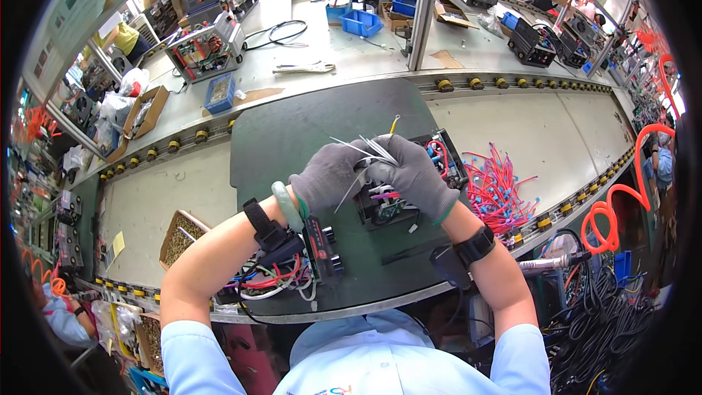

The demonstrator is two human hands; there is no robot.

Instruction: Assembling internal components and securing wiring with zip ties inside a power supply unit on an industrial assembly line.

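Within right hand (418,177), white strands (379,151) partly hidden

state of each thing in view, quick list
left hand: gloved, curled at the strips, grip partly hidden
right hand: gloved, closed on the strips
white strips: bunched, ends splayed
unit: open, insides exposed
red wires: loose, piled
panel: wires spread beside it
orange hose: coiled

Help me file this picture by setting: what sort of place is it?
Most likely an electronics assembly workshop: an opened black unit sits on the dark mat, red wire leads lie heaped beside it, and rows of yellow rollers run past.
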